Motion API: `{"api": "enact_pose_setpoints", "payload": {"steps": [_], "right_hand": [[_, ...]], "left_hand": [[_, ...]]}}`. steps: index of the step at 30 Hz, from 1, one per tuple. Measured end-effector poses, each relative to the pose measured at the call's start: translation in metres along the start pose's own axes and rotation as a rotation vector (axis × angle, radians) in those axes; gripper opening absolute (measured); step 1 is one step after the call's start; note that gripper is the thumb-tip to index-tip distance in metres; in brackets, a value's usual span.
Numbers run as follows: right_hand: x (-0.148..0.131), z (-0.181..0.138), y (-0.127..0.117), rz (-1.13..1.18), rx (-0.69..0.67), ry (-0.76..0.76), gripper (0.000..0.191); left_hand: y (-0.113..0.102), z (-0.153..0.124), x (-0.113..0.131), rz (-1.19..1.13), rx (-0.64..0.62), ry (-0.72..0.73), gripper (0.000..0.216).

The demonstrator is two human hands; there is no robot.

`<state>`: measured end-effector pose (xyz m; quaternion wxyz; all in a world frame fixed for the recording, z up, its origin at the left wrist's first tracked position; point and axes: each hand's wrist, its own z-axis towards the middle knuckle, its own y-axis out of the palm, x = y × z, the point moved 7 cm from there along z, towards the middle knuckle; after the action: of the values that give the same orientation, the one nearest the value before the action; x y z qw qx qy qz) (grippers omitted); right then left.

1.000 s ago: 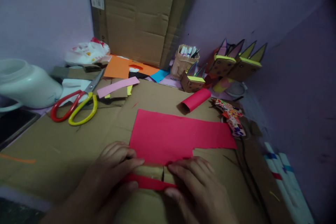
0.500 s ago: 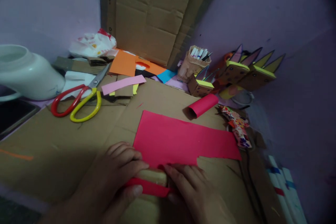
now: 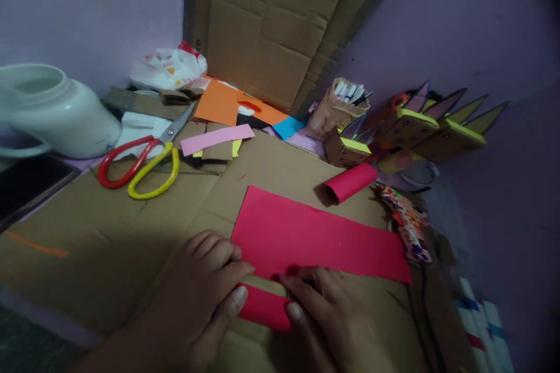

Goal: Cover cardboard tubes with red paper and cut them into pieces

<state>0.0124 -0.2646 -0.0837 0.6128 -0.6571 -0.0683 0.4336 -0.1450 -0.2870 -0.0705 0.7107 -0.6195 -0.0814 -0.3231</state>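
Observation:
Near the front of the table, a brown cardboard tube [image 3: 268, 285] lies between my hands. Red paper [image 3: 265, 309] curves over its near side, leaving a narrow band of the tube bare on top. My left hand [image 3: 207, 282] grips the left end, thumb on the red paper and fingers over the far side. At the right end, my right hand [image 3: 335, 306] pinches it, thumb in front and index finger behind. A flat red paper sheet [image 3: 315, 233] lies just beyond my fingers. Whether it joins the paper around the tube is hidden.
Red-and-yellow-handled scissors [image 3: 153, 163] lie at left, near a white jug [image 3: 83, 119] and a dark phone [image 3: 35, 186]. A rolled red paper tube [image 3: 352, 182], a marker holder [image 3: 335, 111] and spiky cardboard figures [image 3: 433, 128] stand or lie to the right. Cardboard [image 3: 131, 227] covers the table.
More red paper now covers the near side of the cardboard tube, and less of the tube shows. My right thumb has come onto the paper's front. The view has shifted slightly left.

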Motion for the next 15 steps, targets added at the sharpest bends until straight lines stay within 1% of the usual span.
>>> {"api": "enact_pose_setpoints", "payload": {"steps": [3,6,9,13,15], "right_hand": [[0.002,0.004,-0.003,0.039,-0.033,0.006,0.023],[0.003,0.009,-0.005,0.011,-0.039,0.013,0.023],[0.001,0.014,-0.008,-0.053,-0.012,-0.032,0.025],[-0.003,0.017,-0.008,-0.144,0.018,-0.098,0.022],[-0.002,0.016,-0.007,-0.183,0.061,-0.111,0.022]], "left_hand": [[0.002,0.003,0.000,-0.008,-0.001,-0.015,0.025],[0.000,0.004,0.002,0.003,0.033,0.008,0.023],[-0.003,0.004,0.001,-0.008,0.076,0.001,0.021],[-0.002,0.007,0.001,-0.044,0.052,-0.021,0.017],[-0.001,0.008,0.000,-0.049,0.057,-0.025,0.016]]}}
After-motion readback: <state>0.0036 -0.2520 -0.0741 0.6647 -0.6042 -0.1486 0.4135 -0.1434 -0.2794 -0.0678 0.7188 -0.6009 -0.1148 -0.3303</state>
